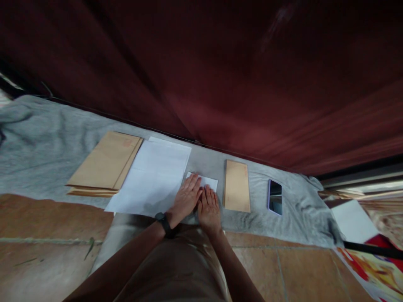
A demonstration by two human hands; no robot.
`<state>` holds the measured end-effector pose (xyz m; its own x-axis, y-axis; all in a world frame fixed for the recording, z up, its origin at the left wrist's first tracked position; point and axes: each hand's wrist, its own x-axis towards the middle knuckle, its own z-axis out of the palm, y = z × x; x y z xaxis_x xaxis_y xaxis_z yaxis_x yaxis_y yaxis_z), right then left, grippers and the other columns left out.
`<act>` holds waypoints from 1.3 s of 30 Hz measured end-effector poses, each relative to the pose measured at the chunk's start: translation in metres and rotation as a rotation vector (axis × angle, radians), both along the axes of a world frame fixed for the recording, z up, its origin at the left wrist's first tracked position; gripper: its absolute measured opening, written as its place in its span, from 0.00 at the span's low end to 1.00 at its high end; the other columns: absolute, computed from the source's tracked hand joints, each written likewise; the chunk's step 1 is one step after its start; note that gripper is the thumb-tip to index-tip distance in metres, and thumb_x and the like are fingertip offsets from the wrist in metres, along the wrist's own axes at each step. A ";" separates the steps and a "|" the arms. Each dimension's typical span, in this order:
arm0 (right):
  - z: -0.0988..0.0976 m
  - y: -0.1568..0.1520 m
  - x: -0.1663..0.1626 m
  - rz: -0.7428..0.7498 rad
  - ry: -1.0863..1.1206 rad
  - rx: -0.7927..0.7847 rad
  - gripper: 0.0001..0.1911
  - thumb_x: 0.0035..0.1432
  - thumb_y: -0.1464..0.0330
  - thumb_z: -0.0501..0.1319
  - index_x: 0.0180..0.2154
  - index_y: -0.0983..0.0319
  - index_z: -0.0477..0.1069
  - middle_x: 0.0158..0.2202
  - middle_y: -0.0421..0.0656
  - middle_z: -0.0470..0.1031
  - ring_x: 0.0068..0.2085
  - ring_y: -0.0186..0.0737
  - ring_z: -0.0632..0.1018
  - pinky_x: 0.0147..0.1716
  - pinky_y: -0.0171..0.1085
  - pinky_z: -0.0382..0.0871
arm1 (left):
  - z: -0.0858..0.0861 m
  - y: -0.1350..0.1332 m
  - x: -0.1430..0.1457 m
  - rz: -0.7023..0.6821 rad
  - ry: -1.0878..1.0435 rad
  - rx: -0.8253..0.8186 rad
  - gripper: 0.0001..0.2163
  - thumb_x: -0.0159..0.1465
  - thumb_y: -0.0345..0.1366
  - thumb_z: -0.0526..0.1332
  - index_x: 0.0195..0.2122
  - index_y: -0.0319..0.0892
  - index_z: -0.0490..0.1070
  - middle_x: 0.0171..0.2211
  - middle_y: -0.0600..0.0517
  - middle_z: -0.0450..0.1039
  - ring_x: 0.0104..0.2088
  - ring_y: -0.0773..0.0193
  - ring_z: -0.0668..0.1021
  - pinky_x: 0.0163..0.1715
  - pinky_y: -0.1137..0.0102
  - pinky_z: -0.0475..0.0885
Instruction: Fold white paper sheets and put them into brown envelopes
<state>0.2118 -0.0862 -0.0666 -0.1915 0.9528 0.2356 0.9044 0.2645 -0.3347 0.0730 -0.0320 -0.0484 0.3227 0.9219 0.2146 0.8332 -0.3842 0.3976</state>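
Observation:
Both of my hands lie flat, fingers stretched out, on a small folded white paper (210,181) that rests on a grey cloth (40,142) on the floor. My left hand (186,196), with a black band on its wrist, covers the paper's left part. My right hand (208,206) presses beside it, the two hands touching. Left of them lies a stack of white sheets (154,174). A single brown envelope (236,186) lies just right of my hands.
A pile of brown envelopes (105,164) sits at the left of the cloth. A phone (275,197) lies face up to the right. A dark red curtain (220,71) hangs behind. Tiled floor (47,235) is in front; white paper (354,220) and colourful print at far right.

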 end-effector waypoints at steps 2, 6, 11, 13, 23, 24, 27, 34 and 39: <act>0.001 0.001 0.002 -0.001 0.044 -0.017 0.26 0.74 0.68 0.48 0.68 0.66 0.61 0.71 0.55 0.59 0.73 0.48 0.59 0.69 0.54 0.57 | -0.009 0.002 0.001 0.008 0.017 0.002 0.24 0.73 0.37 0.49 0.66 0.30 0.62 0.70 0.34 0.58 0.72 0.46 0.58 0.69 0.51 0.60; 0.009 0.011 0.002 -0.054 0.170 -0.057 0.27 0.76 0.65 0.43 0.70 0.68 0.57 0.70 0.55 0.60 0.72 0.46 0.59 0.70 0.54 0.56 | -0.018 0.000 -0.001 0.016 0.045 0.008 0.26 0.72 0.35 0.48 0.70 0.31 0.57 0.71 0.35 0.55 0.73 0.48 0.55 0.70 0.50 0.58; 0.012 0.030 -0.006 -0.040 0.170 -0.073 0.30 0.76 0.59 0.42 0.72 0.65 0.52 0.73 0.53 0.54 0.74 0.45 0.55 0.71 0.54 0.52 | -0.021 -0.001 0.000 0.008 0.086 -0.014 0.28 0.69 0.28 0.46 0.71 0.30 0.54 0.72 0.36 0.54 0.73 0.50 0.54 0.70 0.52 0.58; 0.008 0.033 -0.009 -0.057 0.126 -0.050 0.30 0.76 0.58 0.41 0.72 0.65 0.53 0.73 0.54 0.54 0.74 0.46 0.55 0.71 0.53 0.51 | -0.022 -0.001 0.001 0.017 0.111 -0.021 0.28 0.69 0.27 0.46 0.71 0.29 0.54 0.72 0.35 0.54 0.73 0.51 0.55 0.71 0.53 0.57; -0.003 0.030 -0.010 -0.067 -0.164 0.043 0.28 0.76 0.63 0.43 0.71 0.69 0.55 0.74 0.56 0.50 0.74 0.49 0.54 0.70 0.54 0.55 | -0.022 -0.022 -0.008 0.048 0.232 0.040 0.26 0.70 0.28 0.46 0.69 0.26 0.57 0.71 0.35 0.57 0.72 0.51 0.58 0.70 0.54 0.58; -0.003 0.030 -0.010 -0.067 -0.172 0.048 0.28 0.76 0.63 0.44 0.71 0.69 0.55 0.74 0.56 0.50 0.74 0.50 0.54 0.70 0.54 0.55 | -0.021 -0.028 -0.010 0.044 0.235 0.046 0.26 0.71 0.30 0.47 0.69 0.27 0.58 0.71 0.35 0.57 0.72 0.50 0.58 0.71 0.54 0.58; -0.004 0.031 -0.011 -0.073 -0.177 0.065 0.29 0.76 0.63 0.45 0.71 0.69 0.53 0.74 0.56 0.49 0.74 0.51 0.54 0.69 0.55 0.56 | -0.022 -0.048 -0.021 0.024 0.243 0.069 0.26 0.71 0.35 0.51 0.69 0.29 0.59 0.71 0.36 0.56 0.72 0.50 0.58 0.71 0.55 0.58; -0.005 0.031 -0.010 -0.083 -0.175 0.096 0.31 0.75 0.60 0.48 0.72 0.69 0.52 0.74 0.58 0.48 0.73 0.55 0.55 0.67 0.58 0.57 | -0.008 -0.075 -0.035 -0.017 0.278 0.093 0.24 0.72 0.39 0.52 0.64 0.28 0.67 0.67 0.35 0.64 0.69 0.50 0.65 0.71 0.56 0.57; -0.004 0.030 -0.009 -0.054 -0.187 0.087 0.32 0.74 0.62 0.49 0.73 0.67 0.50 0.74 0.58 0.48 0.74 0.55 0.54 0.68 0.57 0.57 | 0.012 -0.024 -0.017 -0.066 0.219 0.146 0.23 0.72 0.33 0.48 0.66 0.31 0.65 0.70 0.37 0.59 0.71 0.51 0.61 0.72 0.53 0.54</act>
